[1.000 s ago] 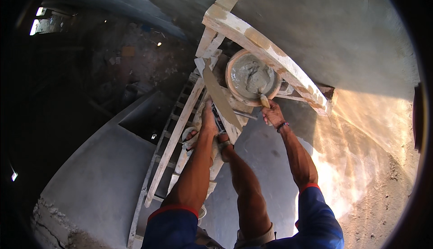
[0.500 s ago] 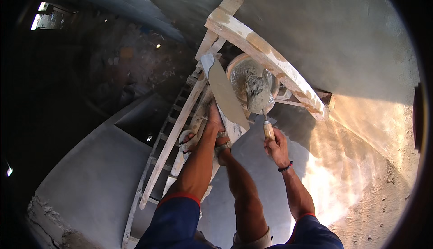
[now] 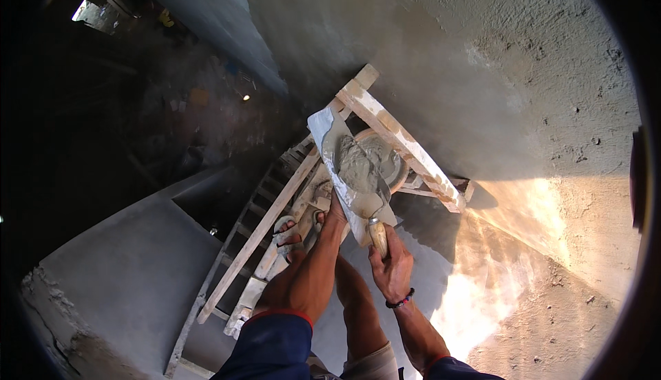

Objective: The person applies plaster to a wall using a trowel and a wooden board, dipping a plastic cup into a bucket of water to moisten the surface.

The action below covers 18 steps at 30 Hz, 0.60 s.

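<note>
My left hand (image 3: 337,209) is closed around the underside of a long, pale plastering float (image 3: 321,127), its fingers partly hidden by the board. A lump of wet grey mortar (image 3: 357,162) lies over the float. Wrapped around the wooden handle of a trowel (image 3: 378,237), my right hand (image 3: 392,267) keeps the tool at the float's near end. Mortar covers most of the trowel's blade. Just behind the float, a round bucket (image 3: 405,176) with grey mortar inside is partly covered by it.
A wooden scaffold rail (image 3: 406,144) slants past the bucket, next to a plastered wall (image 3: 482,70). My sandalled feet (image 3: 288,234) stand on planks. A wooden ladder (image 3: 265,225) runs along the left, beside a dark drop with scattered rubble.
My right hand has brought the mortar-laden trowel from over the bucket leftward onto the float. The float now sits more in front of the bucket, and the head view has shifted.
</note>
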Each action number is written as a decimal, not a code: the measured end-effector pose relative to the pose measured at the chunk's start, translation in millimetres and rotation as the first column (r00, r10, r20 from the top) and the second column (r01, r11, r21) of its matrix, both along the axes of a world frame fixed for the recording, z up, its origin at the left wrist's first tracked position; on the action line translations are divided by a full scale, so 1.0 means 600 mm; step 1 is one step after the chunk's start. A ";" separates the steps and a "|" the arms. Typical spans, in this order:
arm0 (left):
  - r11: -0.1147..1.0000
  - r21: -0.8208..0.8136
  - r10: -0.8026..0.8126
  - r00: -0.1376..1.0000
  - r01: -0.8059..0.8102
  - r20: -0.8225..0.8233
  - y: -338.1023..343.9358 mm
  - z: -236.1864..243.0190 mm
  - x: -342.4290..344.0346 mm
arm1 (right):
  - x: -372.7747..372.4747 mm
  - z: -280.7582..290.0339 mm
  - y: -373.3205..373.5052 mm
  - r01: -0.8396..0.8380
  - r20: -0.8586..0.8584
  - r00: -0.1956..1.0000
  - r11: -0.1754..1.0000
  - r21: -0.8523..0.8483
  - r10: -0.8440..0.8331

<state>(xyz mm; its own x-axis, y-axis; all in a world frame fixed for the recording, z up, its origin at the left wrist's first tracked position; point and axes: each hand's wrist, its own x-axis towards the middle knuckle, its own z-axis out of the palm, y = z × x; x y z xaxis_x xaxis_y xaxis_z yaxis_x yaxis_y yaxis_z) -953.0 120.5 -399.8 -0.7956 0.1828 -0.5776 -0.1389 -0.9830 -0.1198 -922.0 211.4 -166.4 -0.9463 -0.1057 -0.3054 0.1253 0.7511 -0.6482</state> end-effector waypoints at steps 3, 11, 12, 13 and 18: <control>0.999 -0.003 0.049 0.994 -0.050 -0.101 0.003 0.027 -0.013 | -0.005 0.041 0.000 -0.035 -0.037 0.999 0.999 0.021 0.036; 0.999 0.021 0.048 0.987 -0.045 -0.154 -0.007 0.050 -0.018 | -0.004 0.112 -0.004 -0.075 -0.134 0.989 0.994 -0.082 0.064; 0.999 0.013 0.047 0.987 -0.046 -0.151 -0.009 0.054 -0.020 | -0.005 0.120 -0.005 -0.095 -0.194 0.978 0.990 -0.101 0.074; 0.999 0.007 0.047 0.988 -0.047 -0.147 -0.012 0.055 -0.018 | -0.006 0.129 -0.005 -0.098 -0.193 0.978 0.990 -0.106 0.076; 0.997 -0.051 0.046 0.994 -0.051 -0.099 -0.031 0.048 0.009 | -0.002 0.160 0.035 0.064 -0.081 0.994 0.982 -0.178 -0.079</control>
<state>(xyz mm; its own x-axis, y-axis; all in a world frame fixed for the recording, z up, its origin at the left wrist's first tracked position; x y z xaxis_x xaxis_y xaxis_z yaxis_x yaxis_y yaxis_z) -947.6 101.7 -371.1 -0.8560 0.1133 -0.5043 -0.0992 -0.9936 -0.0548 -923.2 232.5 -70.2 -0.9756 -0.0810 -0.2042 0.1119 0.6165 -0.7793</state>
